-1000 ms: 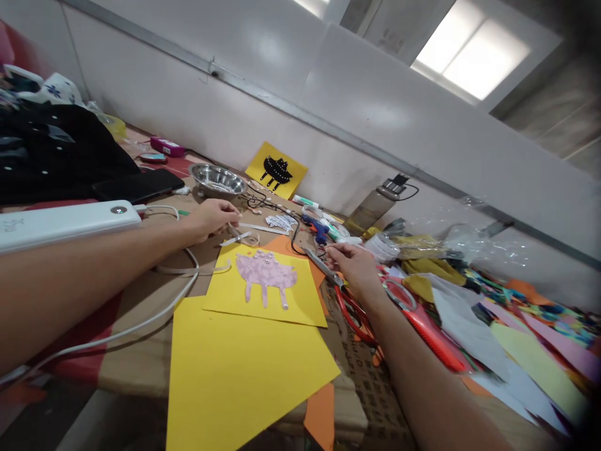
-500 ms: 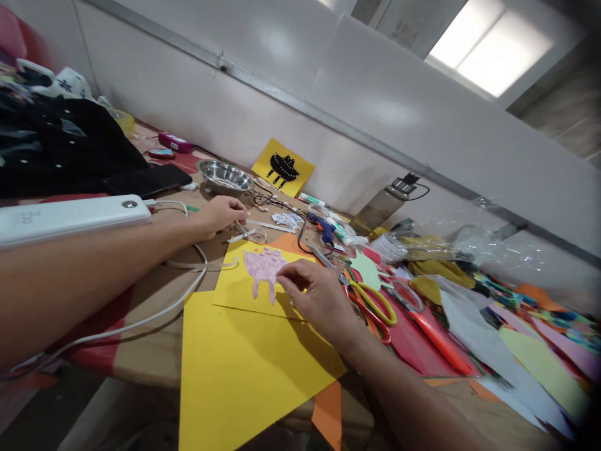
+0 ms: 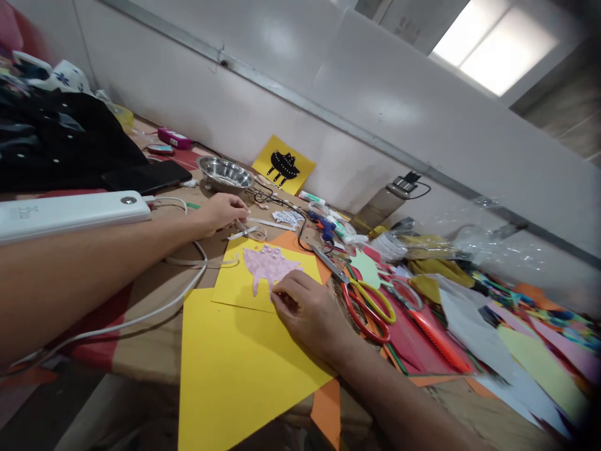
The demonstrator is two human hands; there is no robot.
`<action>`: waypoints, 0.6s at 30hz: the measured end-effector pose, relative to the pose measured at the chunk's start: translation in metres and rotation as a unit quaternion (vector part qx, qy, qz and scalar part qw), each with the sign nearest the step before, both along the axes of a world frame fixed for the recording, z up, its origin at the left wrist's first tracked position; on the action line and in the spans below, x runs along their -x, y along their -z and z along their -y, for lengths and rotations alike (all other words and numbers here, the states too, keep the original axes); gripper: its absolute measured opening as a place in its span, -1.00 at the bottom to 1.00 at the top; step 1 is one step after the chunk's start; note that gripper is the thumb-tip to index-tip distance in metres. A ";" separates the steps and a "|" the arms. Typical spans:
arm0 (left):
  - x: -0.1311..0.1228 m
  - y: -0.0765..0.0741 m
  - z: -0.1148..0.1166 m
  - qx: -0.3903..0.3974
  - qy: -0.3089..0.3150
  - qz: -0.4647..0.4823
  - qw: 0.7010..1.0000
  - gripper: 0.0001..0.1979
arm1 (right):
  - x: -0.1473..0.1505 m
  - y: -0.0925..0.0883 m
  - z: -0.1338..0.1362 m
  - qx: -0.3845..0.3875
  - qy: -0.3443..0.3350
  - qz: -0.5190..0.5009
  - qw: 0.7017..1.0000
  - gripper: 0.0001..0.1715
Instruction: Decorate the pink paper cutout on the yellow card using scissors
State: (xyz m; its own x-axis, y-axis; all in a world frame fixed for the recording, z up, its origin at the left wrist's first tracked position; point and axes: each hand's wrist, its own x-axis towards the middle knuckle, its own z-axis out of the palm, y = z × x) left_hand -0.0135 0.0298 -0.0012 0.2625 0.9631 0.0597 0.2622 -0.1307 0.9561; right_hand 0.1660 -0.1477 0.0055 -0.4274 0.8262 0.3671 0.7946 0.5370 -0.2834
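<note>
Here, two hands (image 3: 307, 313) pinched narrow, whether holding anything I cannot tell, one pink cutout (image 3: 271, 265), two overlapping yellow sheets (image 3: 235, 376)

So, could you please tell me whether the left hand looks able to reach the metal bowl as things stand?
Probably yes: the metal bowl stands just beyond the left hand, and nothing tall appears between them.

A window (image 3: 495, 47) is glaring above the right hand (image 3: 312, 313), which is shading yellow paper (image 3: 244, 369) beneath; picture edges are blurring.
</note>
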 end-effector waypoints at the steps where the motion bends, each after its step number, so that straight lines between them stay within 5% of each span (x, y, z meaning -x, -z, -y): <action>1: 0.000 0.000 0.000 -0.002 0.000 -0.001 1.000 -0.95 | 0.000 0.000 0.000 -0.006 -0.005 0.010 1.000 -0.83; 11: 0.000 0.000 0.000 -0.002 0.001 -0.006 1.000 -0.94 | -0.008 -0.006 0.005 0.058 -0.056 -0.027 0.996 -0.82; 18: 0.001 -0.008 0.005 -0.050 0.014 -0.005 0.999 -0.91 | -0.021 -0.025 0.000 -0.032 0.084 -0.175 0.980 -0.81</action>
State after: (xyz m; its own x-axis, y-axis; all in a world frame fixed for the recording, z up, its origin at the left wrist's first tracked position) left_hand -0.0147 0.0245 0.0071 0.2902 0.9446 0.1532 0.2658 -0.2333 0.9354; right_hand 0.1869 -0.1480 0.0301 -0.1261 0.8443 0.5209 0.7329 0.4331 -0.5247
